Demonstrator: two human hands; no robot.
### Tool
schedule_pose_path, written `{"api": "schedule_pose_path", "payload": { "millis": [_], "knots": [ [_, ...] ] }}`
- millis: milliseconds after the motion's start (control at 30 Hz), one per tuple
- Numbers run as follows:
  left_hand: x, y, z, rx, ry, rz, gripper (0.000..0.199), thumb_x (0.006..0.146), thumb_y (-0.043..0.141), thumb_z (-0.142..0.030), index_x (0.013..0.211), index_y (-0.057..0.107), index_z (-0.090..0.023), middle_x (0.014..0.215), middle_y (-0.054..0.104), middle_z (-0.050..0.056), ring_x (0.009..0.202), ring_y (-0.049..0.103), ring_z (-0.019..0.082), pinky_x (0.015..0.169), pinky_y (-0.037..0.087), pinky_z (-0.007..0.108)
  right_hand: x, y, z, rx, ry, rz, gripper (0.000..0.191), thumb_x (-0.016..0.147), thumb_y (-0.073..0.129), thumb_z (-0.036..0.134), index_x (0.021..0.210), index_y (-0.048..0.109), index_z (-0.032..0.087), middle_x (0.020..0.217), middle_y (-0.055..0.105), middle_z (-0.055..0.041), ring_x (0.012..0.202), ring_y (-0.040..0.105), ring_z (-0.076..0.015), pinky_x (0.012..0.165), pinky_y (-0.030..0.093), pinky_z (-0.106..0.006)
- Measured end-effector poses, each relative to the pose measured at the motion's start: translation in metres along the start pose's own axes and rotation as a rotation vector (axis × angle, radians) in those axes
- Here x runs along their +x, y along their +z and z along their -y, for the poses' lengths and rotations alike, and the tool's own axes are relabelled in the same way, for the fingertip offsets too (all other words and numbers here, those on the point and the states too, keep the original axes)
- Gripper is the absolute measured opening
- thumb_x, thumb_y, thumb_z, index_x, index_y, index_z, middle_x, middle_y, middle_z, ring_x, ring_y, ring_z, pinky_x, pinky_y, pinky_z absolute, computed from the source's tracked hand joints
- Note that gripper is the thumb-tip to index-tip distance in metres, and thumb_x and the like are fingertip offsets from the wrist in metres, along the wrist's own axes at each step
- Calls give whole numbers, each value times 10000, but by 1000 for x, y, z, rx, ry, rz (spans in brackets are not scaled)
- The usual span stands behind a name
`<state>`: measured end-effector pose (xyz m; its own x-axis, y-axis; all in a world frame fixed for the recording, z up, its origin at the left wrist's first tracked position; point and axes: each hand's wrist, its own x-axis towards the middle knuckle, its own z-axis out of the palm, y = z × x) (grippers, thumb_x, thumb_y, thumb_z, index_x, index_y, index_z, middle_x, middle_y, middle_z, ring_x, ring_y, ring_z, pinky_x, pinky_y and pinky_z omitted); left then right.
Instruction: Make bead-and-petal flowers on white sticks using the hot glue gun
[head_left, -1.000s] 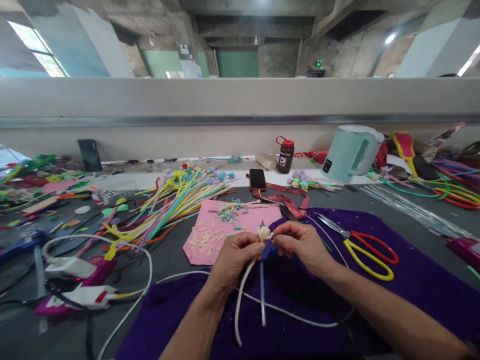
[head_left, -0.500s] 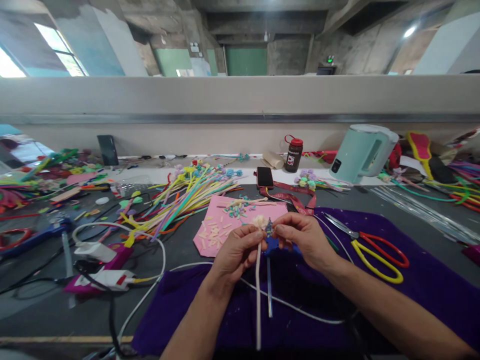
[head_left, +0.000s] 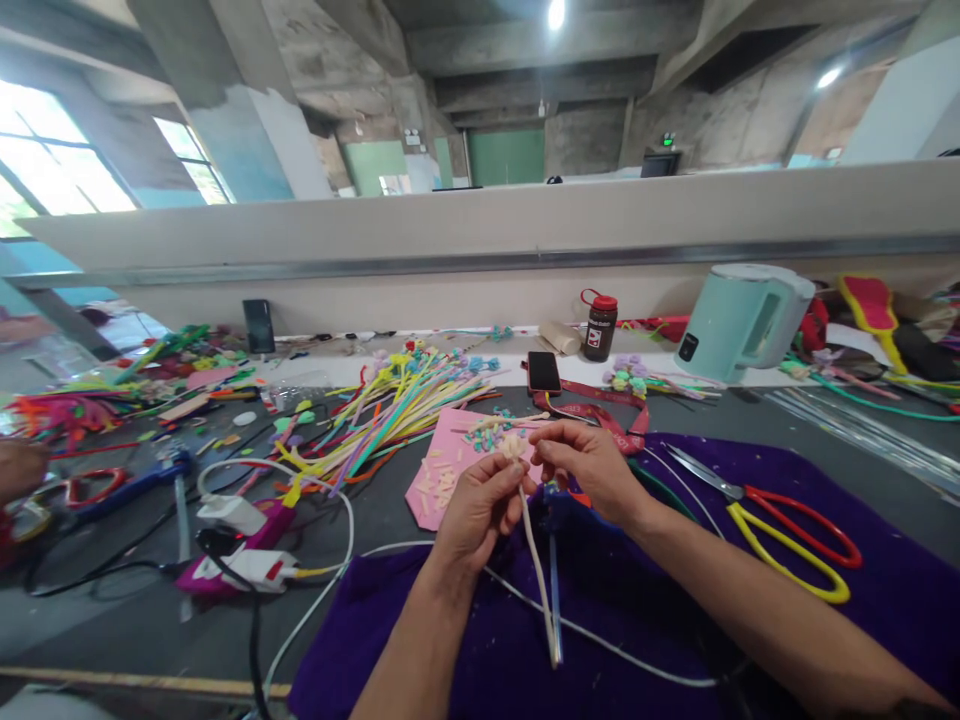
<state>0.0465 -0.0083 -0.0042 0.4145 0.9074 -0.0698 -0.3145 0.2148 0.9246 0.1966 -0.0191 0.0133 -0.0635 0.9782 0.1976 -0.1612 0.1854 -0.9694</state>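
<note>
My left hand pinches a cream fuzzy-stemmed flower just under its head. The flower's pale stem hangs down below the fingers. Close to the head on its right side, my right hand has thumb and forefinger together; whatever they hold is too small to make out. Beneath the hands lies a blue glue gun, mostly hidden, with a clear glue stick extending towards me. Behind them, a pink sheet carries short cream pieces and small coloured bits.
Scissors rest on the purple cloth at right. A white cable crosses the cloth. A power strip, coloured stems, phone, bottle and kettle surround the work. Another person's hand shows at far left.
The view has shifted, and another person's hand has appeared at the far left. The flower's stem now slants right, across the glue stick. My right hand stays beside the flower head.
</note>
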Motion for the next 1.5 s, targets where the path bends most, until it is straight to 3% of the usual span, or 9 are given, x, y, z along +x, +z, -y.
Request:
{"api": "schedule_pose_path", "payload": {
  "millis": [833,1500],
  "knots": [
    [3,-1,8,108,85,27,139,727,598,-265,733,601,-126,597,589,-10,332,417,10,296,270,114,-2,0,-6,-29,-52,6,158,730,601,315,782,608,166,646,601,9,522,551,-101,411,373,-181],
    [1,1,7,194,80,-29,183,712,607,-299,693,589,-118,569,590,-9,344,433,25,309,293,127,-1,-1,-11,-106,-91,-12,147,743,572,296,718,600,153,607,582,7,495,518,-90,404,349,-178]
  ]
}}
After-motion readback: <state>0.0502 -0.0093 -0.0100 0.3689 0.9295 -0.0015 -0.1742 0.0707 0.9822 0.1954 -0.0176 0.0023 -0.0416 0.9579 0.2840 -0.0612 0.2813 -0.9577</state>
